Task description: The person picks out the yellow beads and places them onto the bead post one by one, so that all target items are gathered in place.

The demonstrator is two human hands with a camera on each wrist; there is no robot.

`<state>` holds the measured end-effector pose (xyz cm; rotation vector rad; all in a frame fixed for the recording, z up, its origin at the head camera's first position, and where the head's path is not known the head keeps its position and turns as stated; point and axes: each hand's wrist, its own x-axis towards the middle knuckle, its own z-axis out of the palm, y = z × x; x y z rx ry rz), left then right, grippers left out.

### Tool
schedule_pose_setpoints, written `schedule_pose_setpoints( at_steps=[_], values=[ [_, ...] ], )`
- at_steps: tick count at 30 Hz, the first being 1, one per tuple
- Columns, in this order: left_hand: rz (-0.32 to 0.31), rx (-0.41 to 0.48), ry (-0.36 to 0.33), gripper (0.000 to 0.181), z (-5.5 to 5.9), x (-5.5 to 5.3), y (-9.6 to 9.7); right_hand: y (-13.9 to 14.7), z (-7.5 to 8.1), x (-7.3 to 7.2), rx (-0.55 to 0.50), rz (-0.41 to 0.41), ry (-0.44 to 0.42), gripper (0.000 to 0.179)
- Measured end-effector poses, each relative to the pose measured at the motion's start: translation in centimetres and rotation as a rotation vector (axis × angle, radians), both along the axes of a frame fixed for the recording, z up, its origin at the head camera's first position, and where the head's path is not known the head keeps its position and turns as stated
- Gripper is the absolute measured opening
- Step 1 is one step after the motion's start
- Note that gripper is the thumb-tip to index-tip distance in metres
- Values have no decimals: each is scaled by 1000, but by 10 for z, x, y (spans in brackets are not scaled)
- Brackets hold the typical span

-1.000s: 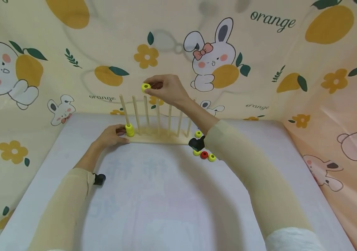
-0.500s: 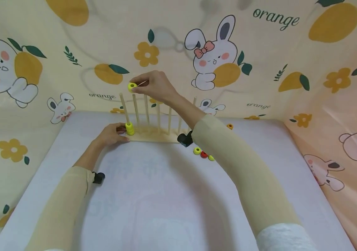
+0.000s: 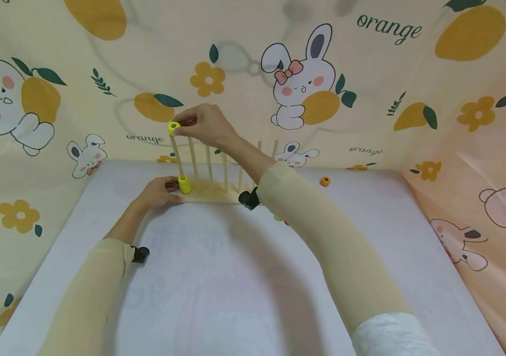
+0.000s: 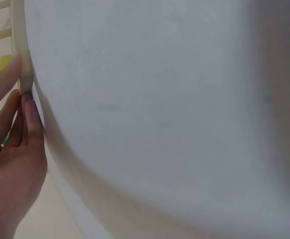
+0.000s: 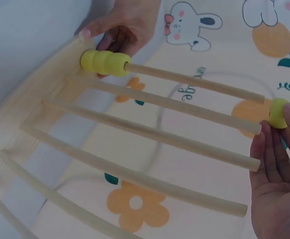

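Note:
A wooden peg rack (image 3: 210, 196) with a row of upright pegs stands at the back of the table. Yellow beads (image 5: 105, 63) are stacked at the foot of its leftmost peg (image 3: 176, 158). My left hand (image 3: 157, 193) grips the left end of the base, its thumb at the front edge and other fingers behind the stack. Between thumb and fingers, my right hand (image 3: 208, 127) pinches another yellow bead (image 5: 276, 113). In the right wrist view, this bead is just off the tip of the leftmost peg, its hole facing the peg.
An orange bead (image 3: 325, 181) lies on the white table (image 3: 217, 277), right of the rack. A yellow bead (image 3: 278, 217) and a red bead (image 3: 286, 222) peek out beside the right sleeve, mostly hidden. A printed cloth (image 3: 244, 29) hangs behind the table.
My right hand has carried the yellow bead leftward over the peg tops to the leftmost peg's tip. The orange bead has come into view behind the right arm. My left hand has stayed put.

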<state>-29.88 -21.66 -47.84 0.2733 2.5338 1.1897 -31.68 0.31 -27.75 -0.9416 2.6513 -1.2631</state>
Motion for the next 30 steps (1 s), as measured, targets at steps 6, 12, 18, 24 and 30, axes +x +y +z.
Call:
schedule_pose_setpoints(
  at_steps=[6,12,18,24,30],
  values=[
    [0,-8,-2,76,4,2,0,-6,-1,0,5,-3,-27,30],
    [6,-39,-3,76,6,3,2,-9,-3,0,31,-4,-39,31],
    [-1,-53,-4,76,5,3,4,-9,-5,0,71,-19,-38,31],
    [6,-62,2,75,5,4,5,-8,-7,-1,74,-8,-56,33],
    [17,-42,9,73,6,5,3,-5,-4,-2,46,-8,-44,32]
  ],
)
